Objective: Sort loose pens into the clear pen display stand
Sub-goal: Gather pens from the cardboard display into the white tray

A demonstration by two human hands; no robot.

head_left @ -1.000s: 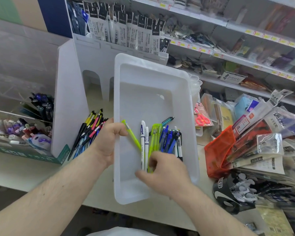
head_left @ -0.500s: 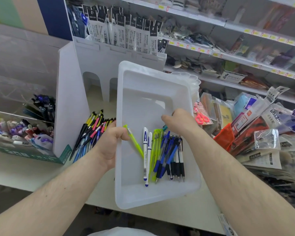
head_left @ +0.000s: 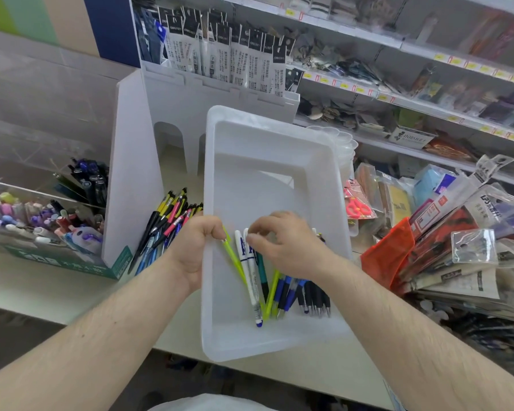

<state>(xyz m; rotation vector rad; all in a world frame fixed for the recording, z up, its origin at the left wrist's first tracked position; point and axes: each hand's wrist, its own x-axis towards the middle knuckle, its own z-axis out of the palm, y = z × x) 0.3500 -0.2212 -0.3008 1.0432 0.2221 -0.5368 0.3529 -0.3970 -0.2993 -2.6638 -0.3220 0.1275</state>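
Tray (head_left: 267,161): a white translucent bin on the counter edge, its long side running away from the person; every place below is given from it.
Left hand (head_left: 195,250): at the tray's left rim, fingers curled over the rim and clamped on it, thumb outside.
Right hand (head_left: 288,244): inside the tray, over the upper ends of the pens; fingers bent and close together, tips down among the pens. Whether they pinch one I cannot tell.
Pens (head_left: 282,289): loose in the near half of the tray, fanned, tips toward the near wall.
Green pen (head_left: 235,259): leftmost, slanted, its top end by the left hand's fingers.
White pens (head_left: 251,277): two with blue print, just right of the green pen, tops under the right hand's fingertips.
Blue and black pens (head_left: 309,295): bunched on the right side of the tray floor, partly hidden by the right wrist.
Stand (head_left: 39,185): clear, well left of the tray, holding dark pens in its rear part and pastel ones in front.
White rack (head_left: 137,161): between stand and tray, with packaged refills on top.
Pen pile (head_left: 163,229): yellow, pink, black and blue pens lying at the rack's foot, just left of the tray.
Packets (head_left: 445,232): stationery in bags heaped right of the tray.
Shelves (head_left: 398,69): stocked, behind the tray.
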